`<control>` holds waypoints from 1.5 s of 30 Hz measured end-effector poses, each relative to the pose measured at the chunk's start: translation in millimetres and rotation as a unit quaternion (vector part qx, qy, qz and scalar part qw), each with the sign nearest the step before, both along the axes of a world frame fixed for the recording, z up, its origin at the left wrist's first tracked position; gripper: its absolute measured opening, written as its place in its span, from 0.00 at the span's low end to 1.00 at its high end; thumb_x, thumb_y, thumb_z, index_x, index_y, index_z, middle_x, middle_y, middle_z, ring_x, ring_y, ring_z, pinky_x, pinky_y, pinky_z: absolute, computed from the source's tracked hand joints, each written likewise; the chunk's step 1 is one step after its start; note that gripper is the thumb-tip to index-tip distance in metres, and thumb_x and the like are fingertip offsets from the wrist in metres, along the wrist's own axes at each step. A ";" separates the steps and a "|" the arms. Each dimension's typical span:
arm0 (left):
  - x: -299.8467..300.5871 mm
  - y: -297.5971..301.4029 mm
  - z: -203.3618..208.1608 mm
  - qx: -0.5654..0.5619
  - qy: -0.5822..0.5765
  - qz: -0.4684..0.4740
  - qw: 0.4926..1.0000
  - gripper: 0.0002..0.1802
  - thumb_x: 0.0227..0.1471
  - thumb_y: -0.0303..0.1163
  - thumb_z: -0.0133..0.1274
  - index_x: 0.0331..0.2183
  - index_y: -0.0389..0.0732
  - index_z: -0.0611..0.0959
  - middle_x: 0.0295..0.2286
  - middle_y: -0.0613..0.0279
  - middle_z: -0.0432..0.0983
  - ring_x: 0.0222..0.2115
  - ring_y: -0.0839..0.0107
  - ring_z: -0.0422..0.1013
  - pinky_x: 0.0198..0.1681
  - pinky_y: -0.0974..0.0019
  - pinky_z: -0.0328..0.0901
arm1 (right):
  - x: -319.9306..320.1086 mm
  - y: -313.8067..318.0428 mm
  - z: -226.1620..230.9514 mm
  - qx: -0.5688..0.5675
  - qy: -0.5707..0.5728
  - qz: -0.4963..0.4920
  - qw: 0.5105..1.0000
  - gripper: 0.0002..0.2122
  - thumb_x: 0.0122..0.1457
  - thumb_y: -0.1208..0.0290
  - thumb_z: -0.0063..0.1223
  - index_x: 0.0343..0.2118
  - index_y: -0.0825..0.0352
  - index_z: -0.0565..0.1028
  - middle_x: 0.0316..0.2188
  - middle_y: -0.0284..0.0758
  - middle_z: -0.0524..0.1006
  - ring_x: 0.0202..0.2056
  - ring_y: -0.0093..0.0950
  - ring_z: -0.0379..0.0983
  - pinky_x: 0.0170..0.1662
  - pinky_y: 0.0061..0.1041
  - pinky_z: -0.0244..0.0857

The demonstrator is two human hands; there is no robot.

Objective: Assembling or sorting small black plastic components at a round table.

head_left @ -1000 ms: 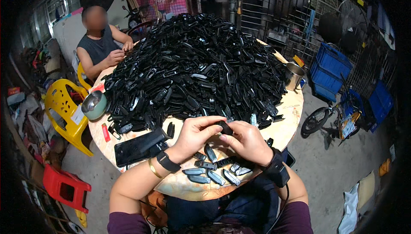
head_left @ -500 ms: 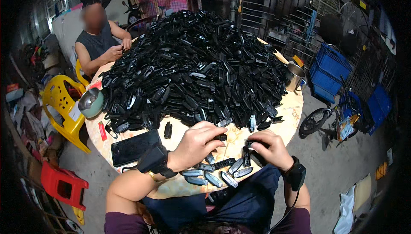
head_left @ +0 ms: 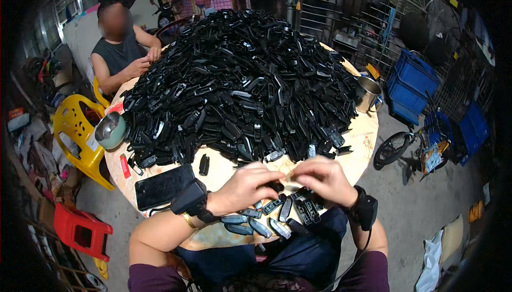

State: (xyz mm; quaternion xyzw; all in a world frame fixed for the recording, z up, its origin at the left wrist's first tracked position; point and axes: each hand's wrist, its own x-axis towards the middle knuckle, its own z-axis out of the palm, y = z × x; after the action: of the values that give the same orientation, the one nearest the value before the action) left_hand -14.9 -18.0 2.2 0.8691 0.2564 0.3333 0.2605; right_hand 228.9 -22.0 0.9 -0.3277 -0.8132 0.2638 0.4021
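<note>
Head view, from the left: a red plastic stool (head_left: 88, 220) stands on the floor below a yellow chair (head_left: 79, 126), and a green bowl (head_left: 110, 132) sits at the left rim of the round worktop (head_left: 360, 145). Beyond it another person (head_left: 118, 52) in a dark sleeveless top sits with both hands together by the edge of the heap. A small red packet (head_left: 125, 166) lies near a dark phone-like slab (head_left: 164, 187), and one black piece (head_left: 204, 164) rests apart to the slab's right. Next comes the left hand (head_left: 246, 186), its grip bent with thumb and fingers around a dark piece (head_left: 276, 185), partly hidden beneath the fingertips. Behind it a great mound of black casings (head_left: 240, 94) covers most of the worktop; in front, grey-faced casings (head_left: 260, 228) and open black shells (head_left: 307, 212) lie loosely together near the worktop's front edge. The right hand (head_left: 326, 181) hovers above the shells, fingers curled and fingertips just beside those of the left; whether its grip has hold of anything I cannot tell. Farther right, a metal mug (head_left: 368, 95) stands at the worktop's rim, with a small bicycle (head_left: 392, 150) and blue crates (head_left: 412, 86) on the floor beyond.
</note>
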 end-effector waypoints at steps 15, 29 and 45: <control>-46.9 18.0 25.8 0.004 0.189 0.144 0.971 0.19 0.36 0.31 0.65 0.35 0.38 0.81 0.32 0.56 0.71 0.38 0.58 0.66 0.43 0.62 0.62 | -25.7 50.6 26.7 0.157 -0.296 -0.146 0.931 0.17 0.42 0.57 0.65 0.21 0.68 0.74 0.18 0.38 0.74 0.25 0.37 0.74 0.28 0.33 0.68; -9.3 17.8 7.9 0.019 0.069 0.160 0.984 0.13 0.46 0.26 0.58 0.36 0.33 0.79 0.32 0.56 0.72 0.34 0.62 0.70 0.37 0.64 0.67 | -37.0 55.4 9.4 -0.183 0.195 0.001 0.964 0.17 0.55 0.81 0.54 0.48 0.71 0.67 0.33 0.33 0.76 0.29 0.16 0.73 0.30 0.15 0.68; -15.7 20.2 -9.6 -0.390 -0.337 0.094 0.852 0.16 0.51 0.19 0.54 0.44 0.33 0.73 0.38 0.61 0.73 0.36 0.74 0.74 0.41 0.72 0.70 | -64.4 53.4 10.0 -0.432 0.303 0.095 0.844 0.10 0.58 0.76 0.53 0.42 0.72 0.73 0.33 0.37 0.78 0.32 0.22 0.76 0.37 0.19 0.72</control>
State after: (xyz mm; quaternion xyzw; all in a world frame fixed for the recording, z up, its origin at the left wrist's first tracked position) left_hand -30.6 2.2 -7.4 0.5020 0.3425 0.5016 0.6157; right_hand 164.5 31.4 10.8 -0.2929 -0.4820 0.7113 0.4194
